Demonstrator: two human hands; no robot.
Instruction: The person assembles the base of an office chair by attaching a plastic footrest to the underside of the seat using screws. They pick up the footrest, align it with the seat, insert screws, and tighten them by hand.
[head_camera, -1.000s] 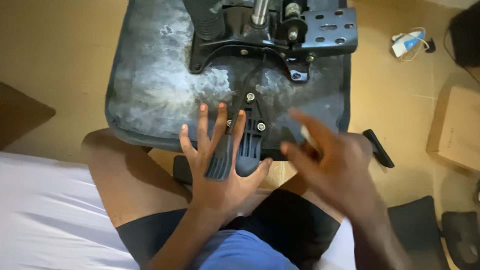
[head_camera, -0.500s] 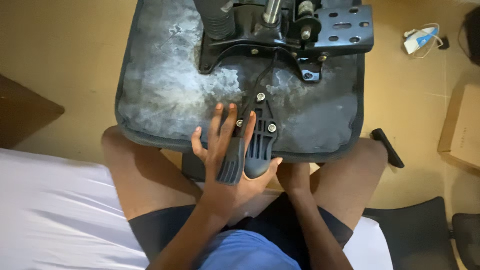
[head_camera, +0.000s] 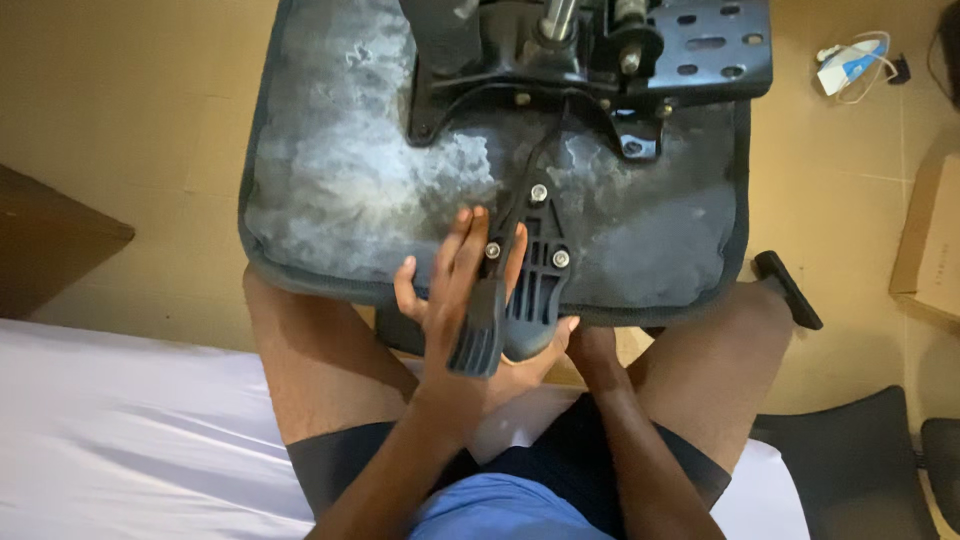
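An upturned grey chair seat (head_camera: 330, 180) rests across my bare knees, with its black metal mechanism (head_camera: 700, 50) at the far side. A black ribbed plastic bracket (head_camera: 535, 280) is bolted to the seat's near edge with silver bolts (head_camera: 539, 192). My left hand (head_camera: 450, 290) cups this bracket from below, with its fingers laid flat on the seat and its thumb wrapped round the right side. My right hand (head_camera: 597, 350) reaches under the seat's near edge beside the bracket; its fingers are hidden.
A loose black chair arm piece (head_camera: 790, 290) lies on the floor by my right knee. A cardboard box (head_camera: 930, 250) and a white-and-blue item with a cable (head_camera: 850, 65) sit to the right. A black chair part (head_camera: 850, 450) is at lower right, and a white sheet (head_camera: 130, 430) at left.
My right hand, raised and blurred above the seat a second ago, has dropped under the seat's near edge. My left hand's spread fingers have drawn together along the bracket.
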